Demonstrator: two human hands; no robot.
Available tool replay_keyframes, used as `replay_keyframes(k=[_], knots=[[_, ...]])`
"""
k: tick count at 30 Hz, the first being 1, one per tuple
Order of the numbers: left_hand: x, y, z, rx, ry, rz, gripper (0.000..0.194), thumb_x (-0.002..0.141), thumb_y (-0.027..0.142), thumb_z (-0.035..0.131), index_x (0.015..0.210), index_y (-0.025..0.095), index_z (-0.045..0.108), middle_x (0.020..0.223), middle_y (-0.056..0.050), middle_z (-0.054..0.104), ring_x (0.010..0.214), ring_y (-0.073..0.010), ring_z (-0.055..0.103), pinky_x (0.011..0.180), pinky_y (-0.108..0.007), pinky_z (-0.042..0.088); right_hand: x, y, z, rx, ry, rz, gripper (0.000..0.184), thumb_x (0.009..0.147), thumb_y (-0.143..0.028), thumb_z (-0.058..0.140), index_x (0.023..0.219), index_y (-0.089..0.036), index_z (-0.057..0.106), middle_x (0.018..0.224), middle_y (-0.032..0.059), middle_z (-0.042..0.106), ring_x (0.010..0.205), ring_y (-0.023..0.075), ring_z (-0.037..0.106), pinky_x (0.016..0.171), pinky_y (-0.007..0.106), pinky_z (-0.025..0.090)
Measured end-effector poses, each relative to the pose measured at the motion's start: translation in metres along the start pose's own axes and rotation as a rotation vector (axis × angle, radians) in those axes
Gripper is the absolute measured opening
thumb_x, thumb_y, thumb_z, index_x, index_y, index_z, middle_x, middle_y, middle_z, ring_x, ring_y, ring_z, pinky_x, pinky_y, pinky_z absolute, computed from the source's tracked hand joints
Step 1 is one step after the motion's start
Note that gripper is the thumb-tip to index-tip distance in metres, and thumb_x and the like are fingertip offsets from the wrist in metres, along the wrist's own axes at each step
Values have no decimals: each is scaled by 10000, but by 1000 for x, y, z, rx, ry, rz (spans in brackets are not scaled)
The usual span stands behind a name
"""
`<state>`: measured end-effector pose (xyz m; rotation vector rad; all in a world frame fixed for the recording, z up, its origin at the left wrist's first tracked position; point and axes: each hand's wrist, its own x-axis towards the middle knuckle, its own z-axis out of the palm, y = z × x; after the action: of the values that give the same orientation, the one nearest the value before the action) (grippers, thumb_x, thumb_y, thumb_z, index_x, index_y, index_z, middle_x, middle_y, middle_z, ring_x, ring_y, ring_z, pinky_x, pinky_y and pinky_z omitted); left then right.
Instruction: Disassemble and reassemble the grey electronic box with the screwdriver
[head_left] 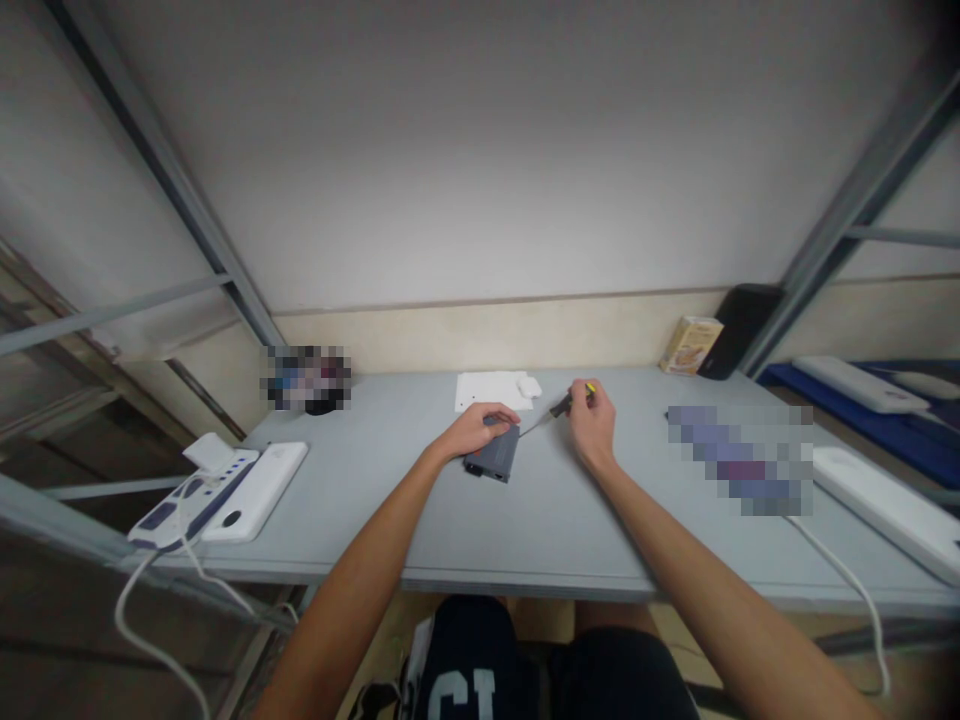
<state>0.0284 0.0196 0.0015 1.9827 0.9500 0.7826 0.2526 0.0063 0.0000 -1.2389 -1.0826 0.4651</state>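
A small dark grey box [495,455] with port openings along its near edge lies on the desk; its exact kind I cannot make out. My left hand [480,428] grips it from the left, fingers curled over its far side. In my right hand [591,422], closed around the black-and-yellow handle, is a screwdriver [560,407]. Its thin shaft slants down to the left, and the tip is close to the box's far right corner; whether it touches, I cannot tell. Just behind the box lies a white sheet [480,387] with small dark specks and a small white object [529,386] on it.
On the left of the grey desk [555,540] are a power strip [199,500] with a plugged-in adapter and a white flat case [259,495]. A yellow carton [691,345] and a black upright object [739,330] stand back right. A white bar [885,510] and cable are on the right.
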Motion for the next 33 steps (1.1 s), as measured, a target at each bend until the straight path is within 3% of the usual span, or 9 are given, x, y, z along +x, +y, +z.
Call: replay_keyframes(k=[15,24,33], knots=[[-2,-2,1,53,5,-29,276,867,236,582,1065,158,757,1083,-80,761,1028,-227,682,904,-329,531,0,0,1,2,-37,-10,366,941,-515,510,743,-211,552,622,-54,477,597,135,448,585,267,345],[-3,1,0,67,-2,-52,288,862,245,579,1071,170,761,1111,-74,758,959,-214,691,846,-317,557,1,-2,1,25,8,8,347,934,-503,515,757,-209,574,637,-49,498,608,137,482,603,266,373],[-2,4,0,22,-3,-13,243,862,234,616,1045,158,756,1089,-78,766,1043,-222,687,947,-335,524,2,1,2,-13,-34,20,383,944,-535,491,739,-217,550,600,-55,484,576,137,457,580,266,360]])
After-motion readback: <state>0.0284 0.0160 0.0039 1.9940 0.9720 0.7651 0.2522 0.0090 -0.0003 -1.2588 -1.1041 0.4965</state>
